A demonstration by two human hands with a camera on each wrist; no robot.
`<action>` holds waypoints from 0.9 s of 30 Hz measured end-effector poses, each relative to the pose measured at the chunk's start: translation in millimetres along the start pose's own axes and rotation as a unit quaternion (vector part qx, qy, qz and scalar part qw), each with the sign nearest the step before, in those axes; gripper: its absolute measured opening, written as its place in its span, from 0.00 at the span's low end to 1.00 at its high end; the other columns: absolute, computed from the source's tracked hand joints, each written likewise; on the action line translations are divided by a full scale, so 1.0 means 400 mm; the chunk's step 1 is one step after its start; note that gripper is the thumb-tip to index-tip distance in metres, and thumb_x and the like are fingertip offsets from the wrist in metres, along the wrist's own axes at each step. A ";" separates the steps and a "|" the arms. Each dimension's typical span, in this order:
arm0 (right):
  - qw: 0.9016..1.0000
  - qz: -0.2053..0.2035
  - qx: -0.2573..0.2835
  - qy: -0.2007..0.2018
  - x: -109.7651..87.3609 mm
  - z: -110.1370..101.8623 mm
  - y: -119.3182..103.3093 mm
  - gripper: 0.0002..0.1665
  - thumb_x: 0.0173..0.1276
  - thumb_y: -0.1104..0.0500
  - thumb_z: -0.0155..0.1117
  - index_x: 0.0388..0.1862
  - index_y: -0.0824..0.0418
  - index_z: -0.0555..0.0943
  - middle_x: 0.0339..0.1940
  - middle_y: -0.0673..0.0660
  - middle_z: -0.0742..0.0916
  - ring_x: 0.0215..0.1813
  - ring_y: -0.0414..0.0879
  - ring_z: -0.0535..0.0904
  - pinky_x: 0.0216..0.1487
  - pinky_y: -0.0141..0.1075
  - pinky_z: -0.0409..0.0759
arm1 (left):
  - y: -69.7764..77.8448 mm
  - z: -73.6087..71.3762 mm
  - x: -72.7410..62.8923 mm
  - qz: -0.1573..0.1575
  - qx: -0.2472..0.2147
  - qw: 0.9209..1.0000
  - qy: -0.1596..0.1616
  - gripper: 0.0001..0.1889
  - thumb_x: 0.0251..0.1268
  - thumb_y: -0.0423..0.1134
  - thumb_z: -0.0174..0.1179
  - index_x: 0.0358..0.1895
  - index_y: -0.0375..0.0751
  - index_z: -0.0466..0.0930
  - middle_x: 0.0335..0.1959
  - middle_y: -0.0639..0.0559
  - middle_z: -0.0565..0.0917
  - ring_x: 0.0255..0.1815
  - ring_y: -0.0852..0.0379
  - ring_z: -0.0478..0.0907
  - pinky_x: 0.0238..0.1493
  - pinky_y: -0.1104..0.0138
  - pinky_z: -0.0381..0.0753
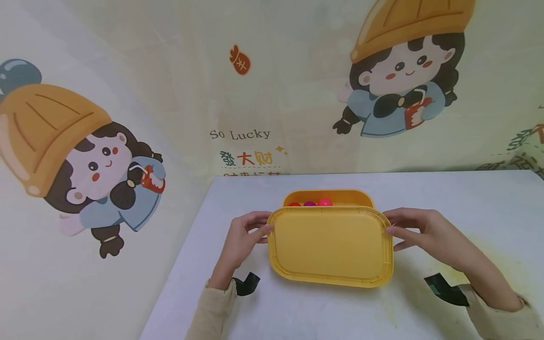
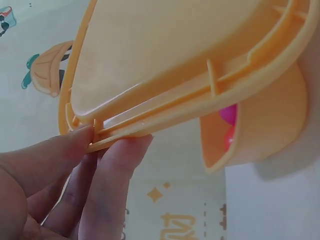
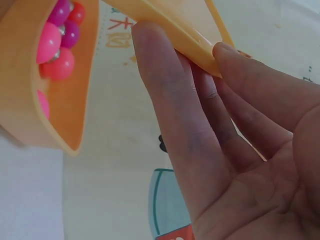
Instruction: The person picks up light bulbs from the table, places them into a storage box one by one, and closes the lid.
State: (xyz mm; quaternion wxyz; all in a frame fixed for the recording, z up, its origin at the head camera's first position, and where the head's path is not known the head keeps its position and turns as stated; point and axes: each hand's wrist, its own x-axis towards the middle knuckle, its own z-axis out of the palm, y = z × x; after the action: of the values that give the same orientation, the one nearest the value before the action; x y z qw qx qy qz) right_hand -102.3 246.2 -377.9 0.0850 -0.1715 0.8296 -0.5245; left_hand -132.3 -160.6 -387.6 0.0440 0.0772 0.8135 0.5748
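Note:
A yellow lid (image 1: 330, 246), its rimmed inner side toward the head camera, is held up between both hands. My left hand (image 1: 245, 238) pinches its left edge, thumb on the near face and fingers behind. The right hand (image 1: 418, 231) grips the opposite edge in the same way. Behind the lid stands a yellow box (image 1: 354, 197), partly hidden by it, its top uncovered. Inside the box lie several shiny balls, among them a pink ball (image 3: 48, 42), a purple ball (image 3: 71, 34) and a red ball (image 3: 62, 64).
The box stands on a white table (image 1: 459, 203) that meets a patterned wall cloth (image 1: 297, 85) at the back. Printed cartoon figures and lettering cover the cloth. A black strap (image 1: 247, 284) shows at the left wrist, another black strap (image 1: 446, 289) at the right.

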 end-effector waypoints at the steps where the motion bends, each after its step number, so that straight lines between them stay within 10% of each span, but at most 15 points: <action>1: 1.000 -0.002 -0.006 0.004 0.001 -0.002 -0.003 0.22 0.70 0.59 0.65 0.60 0.65 0.79 0.56 0.65 0.84 0.46 0.36 0.85 0.36 0.39 0.87 | 0.003 -0.001 0.002 0.005 -0.001 1.000 0.003 0.14 0.63 0.35 0.68 0.52 0.43 0.85 0.43 0.46 0.86 0.44 0.52 0.84 0.36 0.61 0.88; 27: 0.993 -0.070 -0.044 0.084 0.007 -0.028 -0.035 0.16 0.69 0.63 0.66 0.55 0.62 0.82 0.48 0.42 0.86 0.44 0.37 0.86 0.36 0.35 0.87 | 0.053 0.000 0.028 0.022 -0.018 0.997 0.069 0.13 0.61 0.42 0.70 0.46 0.40 0.87 0.44 0.47 0.87 0.43 0.52 0.84 0.41 0.64 0.87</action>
State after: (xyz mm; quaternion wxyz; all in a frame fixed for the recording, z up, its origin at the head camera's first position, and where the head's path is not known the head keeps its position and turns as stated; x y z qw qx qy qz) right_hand -105.8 249.3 -360.2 -0.0296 -0.1880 0.8418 -0.5051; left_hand -141.8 -151.6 -367.5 -0.0235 0.0547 0.8022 0.5941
